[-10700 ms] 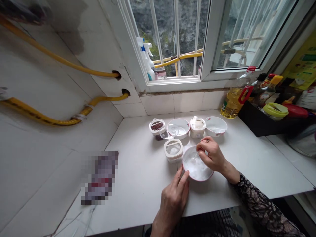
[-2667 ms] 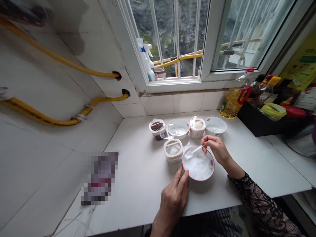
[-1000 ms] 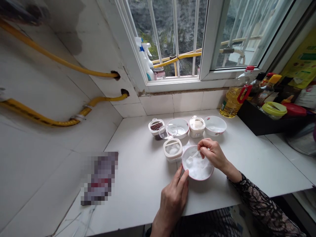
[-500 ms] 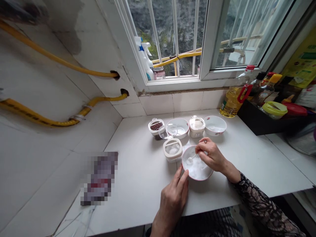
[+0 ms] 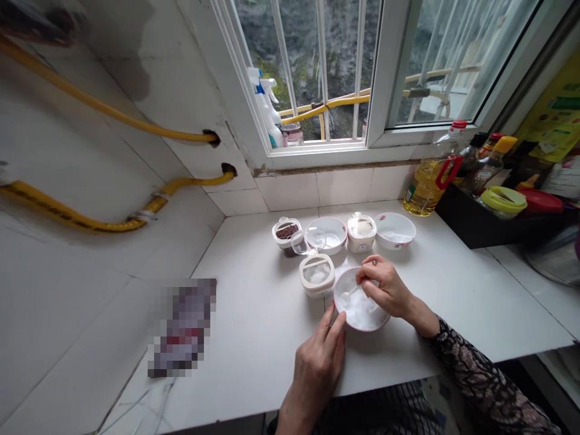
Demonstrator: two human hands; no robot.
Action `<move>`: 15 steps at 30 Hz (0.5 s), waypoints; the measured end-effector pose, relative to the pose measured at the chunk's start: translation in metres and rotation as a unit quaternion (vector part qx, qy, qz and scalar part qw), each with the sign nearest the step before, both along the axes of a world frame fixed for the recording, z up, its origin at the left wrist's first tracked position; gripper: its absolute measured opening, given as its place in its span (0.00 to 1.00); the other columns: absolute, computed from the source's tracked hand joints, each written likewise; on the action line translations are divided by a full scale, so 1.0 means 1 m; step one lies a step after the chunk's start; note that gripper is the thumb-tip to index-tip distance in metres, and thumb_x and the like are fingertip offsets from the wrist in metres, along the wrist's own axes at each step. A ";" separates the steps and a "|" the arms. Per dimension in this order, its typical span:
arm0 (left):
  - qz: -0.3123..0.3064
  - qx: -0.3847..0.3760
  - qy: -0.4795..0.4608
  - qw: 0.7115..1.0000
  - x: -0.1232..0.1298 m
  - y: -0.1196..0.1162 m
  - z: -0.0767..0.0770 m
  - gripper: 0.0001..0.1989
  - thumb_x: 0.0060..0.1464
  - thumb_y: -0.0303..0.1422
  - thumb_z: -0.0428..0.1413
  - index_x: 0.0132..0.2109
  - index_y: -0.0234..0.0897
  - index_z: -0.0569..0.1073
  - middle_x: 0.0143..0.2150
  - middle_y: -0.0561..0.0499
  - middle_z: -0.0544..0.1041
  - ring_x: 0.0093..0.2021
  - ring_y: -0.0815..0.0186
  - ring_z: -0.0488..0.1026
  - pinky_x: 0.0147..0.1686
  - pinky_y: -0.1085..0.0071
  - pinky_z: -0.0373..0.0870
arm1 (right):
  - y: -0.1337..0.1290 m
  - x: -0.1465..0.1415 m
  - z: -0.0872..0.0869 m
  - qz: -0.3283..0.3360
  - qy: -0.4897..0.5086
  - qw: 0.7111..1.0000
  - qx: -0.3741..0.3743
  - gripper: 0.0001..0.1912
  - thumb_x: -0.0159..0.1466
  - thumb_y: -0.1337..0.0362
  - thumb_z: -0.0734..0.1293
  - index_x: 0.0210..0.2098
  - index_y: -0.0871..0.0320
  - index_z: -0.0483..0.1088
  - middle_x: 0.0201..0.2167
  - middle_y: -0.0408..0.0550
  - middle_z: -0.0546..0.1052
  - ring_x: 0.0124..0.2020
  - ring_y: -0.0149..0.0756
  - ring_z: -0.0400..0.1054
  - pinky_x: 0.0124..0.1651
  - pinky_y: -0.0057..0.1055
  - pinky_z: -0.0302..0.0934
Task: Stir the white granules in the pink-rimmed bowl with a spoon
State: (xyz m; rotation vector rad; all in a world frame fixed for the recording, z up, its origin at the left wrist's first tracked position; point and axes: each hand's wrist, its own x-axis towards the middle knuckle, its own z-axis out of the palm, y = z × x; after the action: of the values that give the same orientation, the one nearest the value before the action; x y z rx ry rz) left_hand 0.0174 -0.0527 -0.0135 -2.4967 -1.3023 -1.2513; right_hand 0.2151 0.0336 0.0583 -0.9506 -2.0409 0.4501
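Note:
A white bowl [image 5: 365, 315] with a pink rim stands near the counter's front, with white powdery or grainy stuff inside. My left hand [image 5: 319, 361] grips its left rim between the fingers. Over the bowl's right side, my right hand [image 5: 388, 287] is closed in a pinch on a small white spoon [image 5: 348, 296], whose tip is down in the white stuff. Just left of the bowl sits a lidded jar [image 5: 316, 273] with white contents. Behind are a jar of dark reddish grains [image 5: 287, 234], a white bowl [image 5: 334, 241], a jar of pale contents [image 5: 361, 234] and another white bowl [image 5: 396, 232].
An oil bottle [image 5: 421, 187] stands against the back wall at right, beside a black rack [image 5: 466, 220] of sauce bottles and tubs. A blurred-out object [image 5: 183, 332] lies on the white counter [image 5: 254, 338] at left. Yellow pipes [image 5: 113, 228] run along the left wall.
My right hand has shifted very slightly left, and the spoon with it, within the bowl. My left hand stays at the rim.

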 end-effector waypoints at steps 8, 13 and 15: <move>-0.001 -0.008 0.002 1.000 0.000 0.000 -0.001 0.19 0.64 0.22 0.48 0.61 0.32 0.67 0.61 0.34 0.72 0.56 0.58 0.75 0.43 0.74 0.78 | -0.002 -0.003 0.004 -0.034 0.053 0.990 -0.129 0.11 0.55 0.71 0.58 0.21 0.54 0.67 0.14 0.41 0.72 0.29 0.38 0.67 0.40 0.35 0.61; 0.000 -0.003 0.000 1.000 0.000 0.000 -0.002 0.19 0.64 0.22 0.48 0.61 0.33 0.67 0.60 0.35 0.73 0.55 0.57 0.76 0.42 0.73 0.79 | 0.001 -0.002 0.010 -0.058 0.173 0.951 -0.248 0.07 0.53 0.67 0.60 0.22 0.56 0.68 0.12 0.38 0.69 0.17 0.30 0.61 0.28 0.29 0.58; 0.001 -0.001 0.000 1.000 0.000 0.001 -0.002 0.19 0.64 0.22 0.48 0.60 0.33 0.67 0.60 0.35 0.73 0.55 0.57 0.76 0.42 0.73 0.79 | 0.003 0.000 0.012 -0.054 0.217 0.931 -0.290 0.06 0.52 0.66 0.60 0.22 0.57 0.68 0.11 0.38 0.68 0.15 0.30 0.60 0.24 0.28 0.56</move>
State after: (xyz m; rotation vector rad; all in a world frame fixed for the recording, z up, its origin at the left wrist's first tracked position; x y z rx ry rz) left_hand 0.0173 -0.0521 -0.0155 -2.4954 -1.3062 -1.2497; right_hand 0.2154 0.0363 0.0700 -1.1711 -1.4621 1.1374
